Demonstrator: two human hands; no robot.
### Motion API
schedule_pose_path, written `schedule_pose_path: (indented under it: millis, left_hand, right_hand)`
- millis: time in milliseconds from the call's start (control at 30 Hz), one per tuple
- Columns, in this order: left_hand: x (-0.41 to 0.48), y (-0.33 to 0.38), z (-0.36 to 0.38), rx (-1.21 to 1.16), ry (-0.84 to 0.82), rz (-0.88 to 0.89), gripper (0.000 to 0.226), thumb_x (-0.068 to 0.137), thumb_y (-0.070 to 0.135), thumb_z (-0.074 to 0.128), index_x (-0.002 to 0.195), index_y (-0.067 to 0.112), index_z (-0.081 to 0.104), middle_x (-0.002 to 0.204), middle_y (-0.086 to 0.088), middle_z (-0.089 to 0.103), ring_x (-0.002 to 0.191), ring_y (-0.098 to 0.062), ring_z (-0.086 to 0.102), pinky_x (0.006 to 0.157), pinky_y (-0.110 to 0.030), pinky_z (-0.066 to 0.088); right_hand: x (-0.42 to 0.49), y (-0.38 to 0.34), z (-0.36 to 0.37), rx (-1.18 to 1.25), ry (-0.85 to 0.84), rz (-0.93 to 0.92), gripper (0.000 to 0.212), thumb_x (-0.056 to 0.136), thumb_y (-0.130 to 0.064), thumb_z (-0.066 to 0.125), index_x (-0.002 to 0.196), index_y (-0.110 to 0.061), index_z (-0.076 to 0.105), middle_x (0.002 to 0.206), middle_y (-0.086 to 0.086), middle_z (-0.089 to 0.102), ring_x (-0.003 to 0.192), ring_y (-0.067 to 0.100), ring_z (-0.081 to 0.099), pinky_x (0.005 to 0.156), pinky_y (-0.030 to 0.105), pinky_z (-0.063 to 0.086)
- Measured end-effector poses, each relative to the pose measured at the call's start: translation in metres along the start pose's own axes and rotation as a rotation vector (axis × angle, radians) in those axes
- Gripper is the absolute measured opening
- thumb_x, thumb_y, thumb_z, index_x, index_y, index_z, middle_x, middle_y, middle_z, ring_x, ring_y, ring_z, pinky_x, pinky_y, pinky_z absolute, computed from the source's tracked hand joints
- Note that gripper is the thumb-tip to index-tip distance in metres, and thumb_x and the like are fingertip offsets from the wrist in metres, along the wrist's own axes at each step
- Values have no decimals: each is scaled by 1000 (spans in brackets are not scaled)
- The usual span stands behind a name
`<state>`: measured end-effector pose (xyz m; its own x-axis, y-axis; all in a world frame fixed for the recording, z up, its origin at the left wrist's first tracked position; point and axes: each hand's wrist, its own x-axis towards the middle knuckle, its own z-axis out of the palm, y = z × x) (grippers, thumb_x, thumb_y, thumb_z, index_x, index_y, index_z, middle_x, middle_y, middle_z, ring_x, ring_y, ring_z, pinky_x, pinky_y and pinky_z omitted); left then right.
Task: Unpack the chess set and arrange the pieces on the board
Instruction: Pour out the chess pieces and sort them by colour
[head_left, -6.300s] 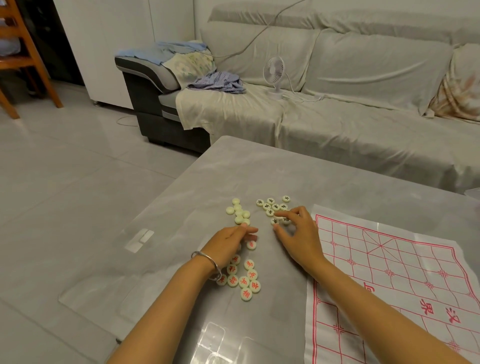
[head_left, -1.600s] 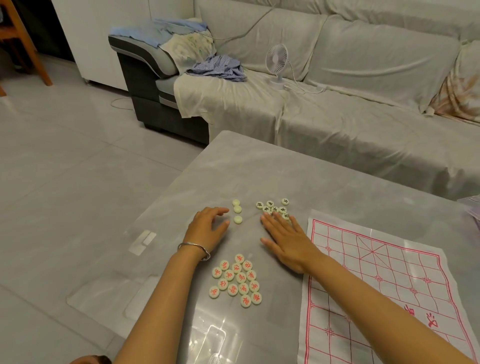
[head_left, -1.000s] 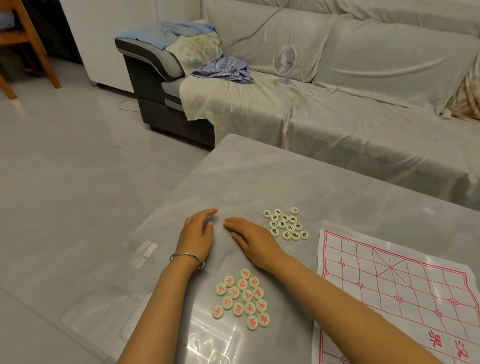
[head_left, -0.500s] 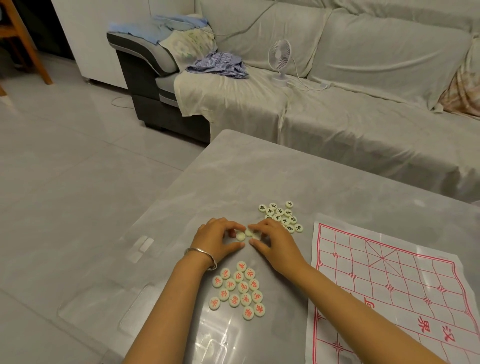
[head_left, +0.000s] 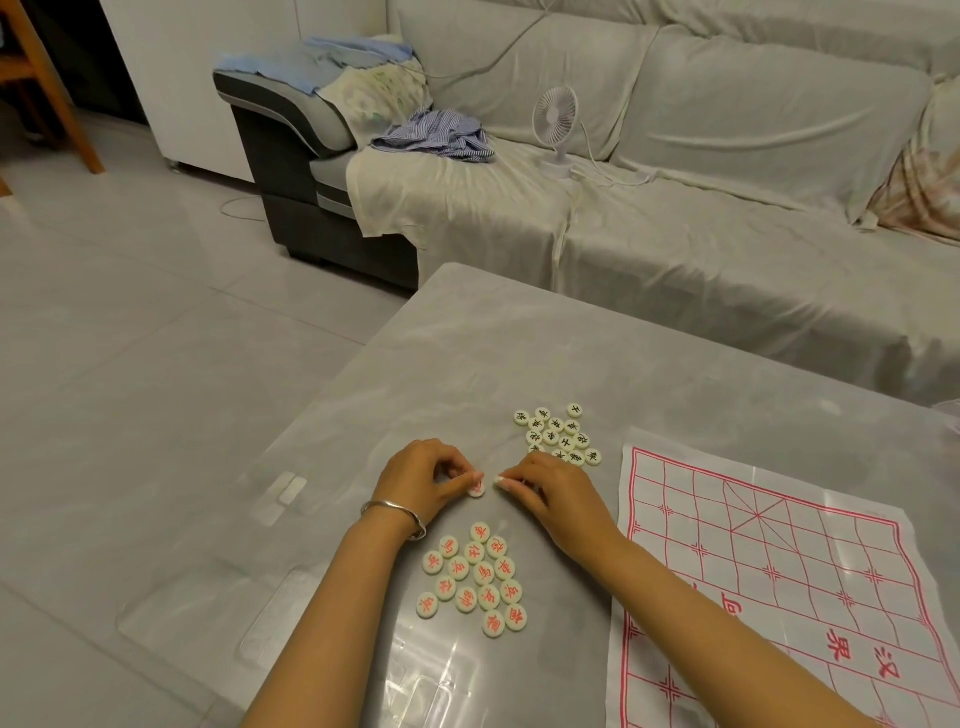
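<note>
On the grey table, my left hand (head_left: 423, 480), with a silver bangle on the wrist, pinches a cream round piece with a red mark (head_left: 476, 487). My right hand (head_left: 550, 491) is close beside it, its fingers curled with the tips at the table; whether it holds a piece is hidden. A cluster of several red-marked pieces (head_left: 478, 577) lies just below my hands. A cluster of several black-marked pieces (head_left: 558, 435) lies above my right hand. The white plastic board sheet with red grid lines (head_left: 779, 582) lies flat to the right, with no pieces on it.
The grey table (head_left: 519, 353) has its left edge running diagonally near my left arm. A cloth-covered sofa (head_left: 675, 218) stands beyond the table, with a small white fan (head_left: 556, 124) and crumpled clothes (head_left: 441, 137) on it. Tiled floor lies to the left.
Earlier, several blank-side pieces lay between the two clusters. My hands came together over the last ones, and the left now pinches one that shows a red mark.
</note>
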<state>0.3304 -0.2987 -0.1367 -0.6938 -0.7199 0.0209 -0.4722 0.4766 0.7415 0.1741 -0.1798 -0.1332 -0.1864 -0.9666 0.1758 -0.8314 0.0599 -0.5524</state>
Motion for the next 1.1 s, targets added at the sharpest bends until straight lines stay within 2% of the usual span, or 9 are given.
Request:
schedule_pose_path:
  millis: [233, 400, 533, 600, 667, 733, 833, 933, 1100]
  left_hand:
    - [2, -1, 6, 1, 74, -16, 9, 79, 34, 69, 77, 28, 64, 70, 11, 56, 66, -4, 49, 61, -19, 39]
    - [3, -1, 6, 24, 76, -27, 7, 82, 34, 65, 81, 26, 66, 72, 12, 57, 66, -4, 48, 60, -17, 37]
    - [3, -1, 5, -22, 64, -51, 3, 84, 33, 64, 83, 30, 66, 76, 11, 61, 68, -4, 51, 64, -20, 42]
    - [3, 0, 4, -58, 53, -63, 5, 84, 32, 63, 87, 31, 68, 79, 10, 63, 69, -4, 53, 65, -19, 44]
    - [2, 1, 2, -90, 16, -64, 7, 82, 32, 67, 89, 32, 69, 82, 10, 66, 73, -4, 56, 69, -19, 46]
    - [0, 1, -1, -84, -32, -50, 16, 75, 35, 74, 91, 32, 69, 85, 11, 65, 79, -4, 57, 73, -20, 47]
    - [-4, 2, -4, -51, -65, -54, 30, 70, 35, 78, 97, 34, 66, 88, 11, 61, 82, -5, 54, 75, -20, 45]
    - [-5, 5, -5, -32, -80, -55, 31, 72, 34, 76, 101, 32, 66, 91, 9, 61, 86, -8, 54, 78, -20, 45]
    - [-6, 9, -3, 49, -92, -64, 21, 89, 37, 56, 103, 30, 69, 101, 5, 62, 92, -13, 55, 87, -32, 48]
  right_hand:
    - [26, -5, -5, 110, -51, 170, 20, 92, -24, 57, 97, -12, 72, 91, 2, 64, 77, 11, 53, 71, 23, 43]
    - [32, 0, -2, 280, -5, 337, 12, 91, -21, 59, 91, -12, 67, 84, 10, 66, 56, 9, 51, 60, 28, 46]
    - [29, -1, -1, 236, 46, 326, 10, 90, -19, 59, 96, -13, 65, 86, 0, 62, 66, 4, 50, 59, 13, 39]
    - [23, -2, -6, 195, 90, 260, 13, 92, -22, 56, 100, -17, 64, 94, -4, 61, 76, 4, 53, 67, 18, 41]
    - [15, -2, -10, 87, 55, 130, 24, 95, -28, 49, 115, -22, 61, 115, -6, 59, 99, 5, 55, 85, 23, 44]
    - [7, -2, -9, -67, -90, -11, 44, 99, -37, 35, 139, -22, 42, 145, -8, 40, 134, 7, 32, 111, 25, 24]
    - [-7, 2, -3, -271, -281, -107, 61, 95, -53, 9, 149, -25, 7, 155, -13, -1, 143, 2, -10, 115, 24, -13]
    - [-15, 14, -5, -392, -342, -113, 67, 88, -60, 0, 148, -29, -9, 154, -14, -13, 139, 0, -22, 112, 26, -21]
    - [-1, 33, -21, -494, -318, -17, 74, 83, -65, -9, 147, -28, -10, 155, -12, -15, 136, 3, -28, 109, 24, -26]
